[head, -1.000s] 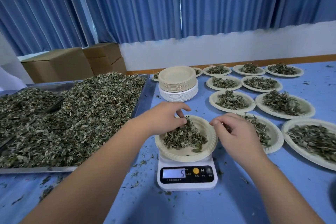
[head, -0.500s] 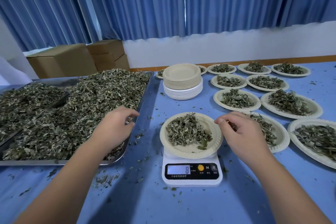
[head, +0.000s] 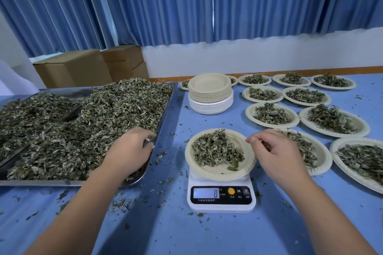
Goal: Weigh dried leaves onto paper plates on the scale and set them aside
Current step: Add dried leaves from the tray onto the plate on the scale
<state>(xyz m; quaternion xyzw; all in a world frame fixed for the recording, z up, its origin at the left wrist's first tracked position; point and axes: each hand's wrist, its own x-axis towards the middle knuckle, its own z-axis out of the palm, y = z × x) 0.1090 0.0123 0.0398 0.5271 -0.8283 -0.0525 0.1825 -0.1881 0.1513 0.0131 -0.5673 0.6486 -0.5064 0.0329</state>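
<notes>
On the blue table [head: 186, 234], nearest the person, a white scale [head: 220, 196] shows 8 on its display. A paper plate [head: 219, 175] sits on top of the scale and carries a loose portion of leaves [head: 215, 149]. Just right of the scale, the right hand [head: 277, 151] hangs beside the plate's right rim, fingers loosely curled and thumb tip by the edge; whether it pinches anything cannot be told. Left of the scale, well apart from the other hand, the left hand [head: 130, 151] is down in the near right corner of a metal tray [head: 163, 114], its fingers curled around a pinch of the dried leaves [head: 93, 122] heaped there. Crumbs of leaf lie scattered on the table around the scale. To the right of the scale and beyond it, filled plates [head: 323, 163] lie in rows. Behind the scale stands a stack of empty plates [head: 210, 93]. Farther back and to the scale's left are cardboard boxes [head: 83, 68], with blue curtains [head: 186, 6] above.
</notes>
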